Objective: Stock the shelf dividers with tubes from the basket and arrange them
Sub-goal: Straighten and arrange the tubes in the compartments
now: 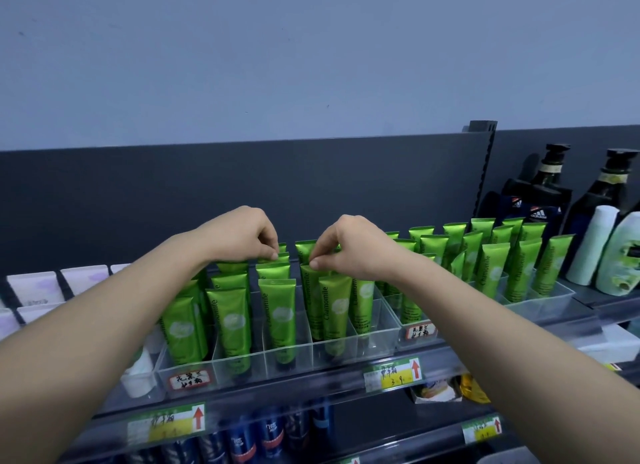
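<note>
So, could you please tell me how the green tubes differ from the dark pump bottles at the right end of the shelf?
The green tubes are bright green and slim with flat crimped tops; the dark pump bottles are near-black, with pump heads. The green tubes stand in clear divider trays; the dark pump bottles stand outside them and rise taller. Both stand upright.

Green tubes (282,311) marked Chamomile stand upright, caps down and flat crimped ends up, packed in rows front to back between clear dividers (346,354) on the shelf (311,382); more stand likewise further right.
</note>
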Available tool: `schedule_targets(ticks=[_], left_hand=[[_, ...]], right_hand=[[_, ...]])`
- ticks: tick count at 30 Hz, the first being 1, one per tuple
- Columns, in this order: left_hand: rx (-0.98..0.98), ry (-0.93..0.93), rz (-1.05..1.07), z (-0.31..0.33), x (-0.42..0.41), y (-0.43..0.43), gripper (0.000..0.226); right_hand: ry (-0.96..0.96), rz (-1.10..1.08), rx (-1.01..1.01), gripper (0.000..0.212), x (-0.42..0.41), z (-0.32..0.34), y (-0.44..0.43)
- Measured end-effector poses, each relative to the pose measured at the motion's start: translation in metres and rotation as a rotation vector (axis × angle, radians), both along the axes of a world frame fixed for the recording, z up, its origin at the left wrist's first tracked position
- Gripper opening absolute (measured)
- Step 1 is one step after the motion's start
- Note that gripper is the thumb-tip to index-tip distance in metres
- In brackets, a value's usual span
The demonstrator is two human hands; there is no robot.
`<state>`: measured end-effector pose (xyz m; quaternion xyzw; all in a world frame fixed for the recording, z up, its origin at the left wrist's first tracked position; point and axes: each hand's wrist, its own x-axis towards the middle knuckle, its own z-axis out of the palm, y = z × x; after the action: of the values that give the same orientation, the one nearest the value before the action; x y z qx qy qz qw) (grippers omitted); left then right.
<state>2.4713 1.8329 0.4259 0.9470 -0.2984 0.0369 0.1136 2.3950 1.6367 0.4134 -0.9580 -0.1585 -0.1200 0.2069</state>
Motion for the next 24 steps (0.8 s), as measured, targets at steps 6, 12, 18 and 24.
schedule_targets(ticks=[6,12,18,24], left_hand=[[0.07,-0.06,0.01,-0.003,0.001,0.003,0.004],[0.096,-0.08,0.016,-0.003,0.0,0.003,0.004],[0.036,-0.065,-0.005,0.003,-0.005,-0.005,0.005],[-0.001,-0.012,-0.116,0.001,-0.019,-0.037,0.01]], right_hand=[[0.026,-0.01,-0.005,0.011,-0.004,-0.002,-0.005],[0.046,-0.006,0.022,0.012,-0.011,0.0,-0.011],[0.083,0.0,0.049,0.013,-0.02,-0.001,-0.024],[0.03,-0.007,0.056,0.01,-0.023,-0.009,-0.026]])
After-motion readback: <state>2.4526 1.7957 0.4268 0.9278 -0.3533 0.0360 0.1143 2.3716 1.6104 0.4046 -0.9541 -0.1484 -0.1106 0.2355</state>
